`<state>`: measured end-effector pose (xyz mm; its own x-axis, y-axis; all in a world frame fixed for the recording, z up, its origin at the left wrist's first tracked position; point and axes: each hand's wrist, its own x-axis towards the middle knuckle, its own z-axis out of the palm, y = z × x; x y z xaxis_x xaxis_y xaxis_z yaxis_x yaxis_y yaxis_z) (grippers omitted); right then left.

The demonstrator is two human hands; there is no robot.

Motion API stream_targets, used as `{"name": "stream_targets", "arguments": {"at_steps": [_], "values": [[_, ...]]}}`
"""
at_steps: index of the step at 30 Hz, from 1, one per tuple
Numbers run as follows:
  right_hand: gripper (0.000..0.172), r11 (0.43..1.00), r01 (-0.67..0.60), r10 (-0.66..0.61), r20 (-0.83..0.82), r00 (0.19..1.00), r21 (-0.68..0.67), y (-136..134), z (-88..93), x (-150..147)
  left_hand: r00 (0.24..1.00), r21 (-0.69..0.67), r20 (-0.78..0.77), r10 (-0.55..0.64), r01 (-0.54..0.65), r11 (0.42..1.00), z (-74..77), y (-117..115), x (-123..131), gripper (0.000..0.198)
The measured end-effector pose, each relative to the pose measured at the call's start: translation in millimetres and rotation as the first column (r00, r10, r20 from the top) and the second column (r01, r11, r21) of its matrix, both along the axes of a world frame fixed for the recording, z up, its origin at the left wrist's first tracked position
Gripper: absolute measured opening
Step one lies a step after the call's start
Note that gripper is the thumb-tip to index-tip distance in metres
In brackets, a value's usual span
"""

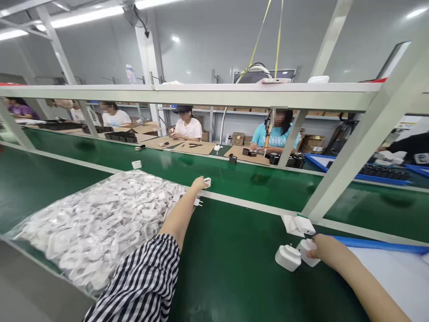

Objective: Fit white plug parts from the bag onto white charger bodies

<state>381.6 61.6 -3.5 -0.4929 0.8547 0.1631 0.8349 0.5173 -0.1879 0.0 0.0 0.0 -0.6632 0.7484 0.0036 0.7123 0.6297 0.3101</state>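
My left hand (199,182) is stretched far out, fingers pinched on a white charger plug (207,181) right at the edge of the green conveyor belt (254,181), just past the big clear bag of white plugs (90,226). I judge this the placing step; letting go cleanly comes next. Over right, my right hand (323,249) has fingers resting on a white adapter (306,250), another adapter (288,257) beside it. The slanted frame post (338,176) crowds that side.

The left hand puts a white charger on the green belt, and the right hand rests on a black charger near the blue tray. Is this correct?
Not fully. In the head view the right hand rests on a white charger, not black. The left hand does hold a white charger at the belt.
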Motion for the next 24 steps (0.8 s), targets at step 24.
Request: {"name": "stream_targets", "arguments": {"at_steps": [24], "values": [[0.047,0.988,0.039,-0.05,0.064,0.997,0.151,-57,55.0,6,0.848,-0.102,0.039,-0.528,0.529,0.842,-13.7,-94,155,0.06]]}}
